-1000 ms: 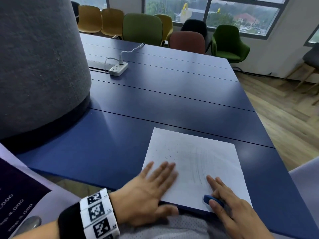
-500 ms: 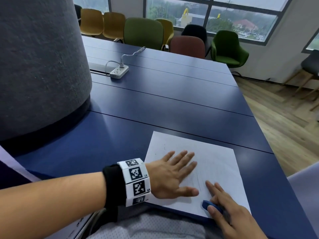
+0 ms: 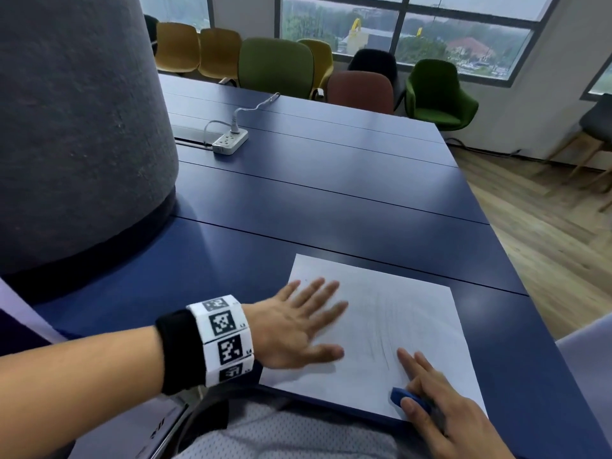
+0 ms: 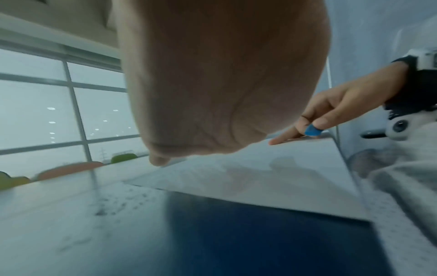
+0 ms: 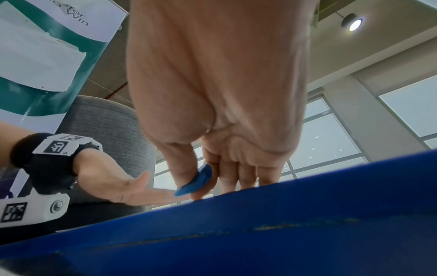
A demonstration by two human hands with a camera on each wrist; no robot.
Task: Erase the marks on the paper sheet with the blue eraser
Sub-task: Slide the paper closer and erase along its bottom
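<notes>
Head view: a white paper sheet (image 3: 397,326) lies at the near edge of the blue table (image 3: 331,193). The left hand (image 3: 294,329) lies flat on the sheet's left part, fingers spread and straight. The right hand (image 3: 443,412) sits at the sheet's near right corner, pinching the blue eraser (image 3: 407,400) with its thumb while two fingers stretch out over the paper. Faint grey pencil marks (image 3: 384,339) run between the hands. A power strip (image 3: 230,140) sits far back on the table.

Left wrist view: the right hand (image 4: 335,112) holds the eraser (image 4: 312,130) — one finger touches the paper (image 4: 272,177).

Right wrist view: the eraser (image 5: 196,181) is gripped between thumb and fingers above the table edge (image 5: 260,224); the left hand (image 5: 118,184) lies open.
</notes>
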